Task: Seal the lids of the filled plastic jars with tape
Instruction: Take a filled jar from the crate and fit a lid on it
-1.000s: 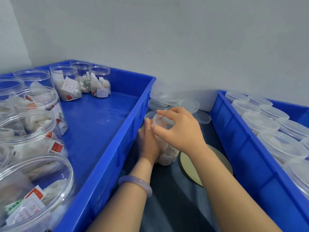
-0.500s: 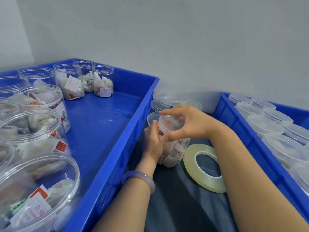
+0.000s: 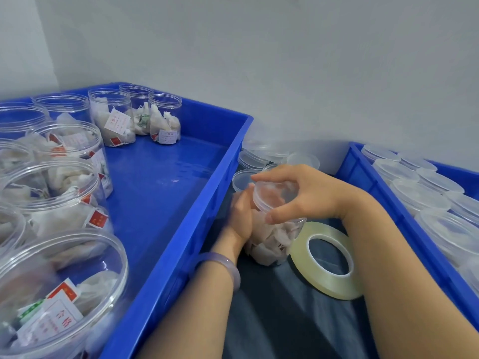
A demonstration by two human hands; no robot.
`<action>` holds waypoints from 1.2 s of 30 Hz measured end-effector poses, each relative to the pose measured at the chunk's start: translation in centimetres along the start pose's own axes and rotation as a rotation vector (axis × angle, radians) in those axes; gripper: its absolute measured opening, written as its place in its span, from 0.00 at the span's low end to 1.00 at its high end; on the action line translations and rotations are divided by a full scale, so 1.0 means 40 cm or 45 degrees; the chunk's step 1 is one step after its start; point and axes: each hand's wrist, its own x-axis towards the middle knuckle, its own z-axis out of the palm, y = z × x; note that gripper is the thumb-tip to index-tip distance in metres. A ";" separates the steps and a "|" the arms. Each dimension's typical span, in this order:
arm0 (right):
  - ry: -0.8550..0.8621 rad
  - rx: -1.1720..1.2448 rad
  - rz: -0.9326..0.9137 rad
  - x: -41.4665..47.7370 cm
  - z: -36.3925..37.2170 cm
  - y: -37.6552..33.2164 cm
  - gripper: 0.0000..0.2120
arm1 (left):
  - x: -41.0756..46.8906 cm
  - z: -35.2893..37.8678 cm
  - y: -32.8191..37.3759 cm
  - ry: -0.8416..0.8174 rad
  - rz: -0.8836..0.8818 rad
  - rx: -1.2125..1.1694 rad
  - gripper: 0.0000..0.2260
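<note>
Between blue bins [image 3: 166, 193], gripped jar [image 3: 272, 242] with left hand [image 3: 241, 216], pinched lid [image 3: 274, 195] rim with right hand [image 3: 311, 193]; seemed light, slippery, thin-walled.

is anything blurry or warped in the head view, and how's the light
Head view: the wide lens bulges the near jars at lower left and bows the left bin's rim; those jars look soft, while the held jar, its lid in the right hand and the tape roll are fairly sharp; lighting is soft and even, no hard shadows.
</note>
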 end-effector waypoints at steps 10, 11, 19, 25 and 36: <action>0.670 -0.381 0.372 0.014 0.129 -0.004 0.40 | -0.013 0.040 -0.008 0.366 -0.028 0.099 0.20; 0.570 -0.342 0.333 0.004 0.104 0.006 0.43 | -0.009 0.035 -0.009 0.302 -0.035 0.016 0.19; 0.800 0.266 0.070 -0.014 0.124 0.052 0.36 | -0.015 0.035 0.005 0.159 -0.027 -0.017 0.16; 0.927 0.115 0.138 -0.007 0.141 0.042 0.34 | -0.033 0.046 -0.004 0.350 0.081 0.125 0.23; 0.910 -0.148 0.027 0.003 0.128 0.025 0.26 | -0.024 0.042 -0.007 0.251 0.014 0.126 0.21</action>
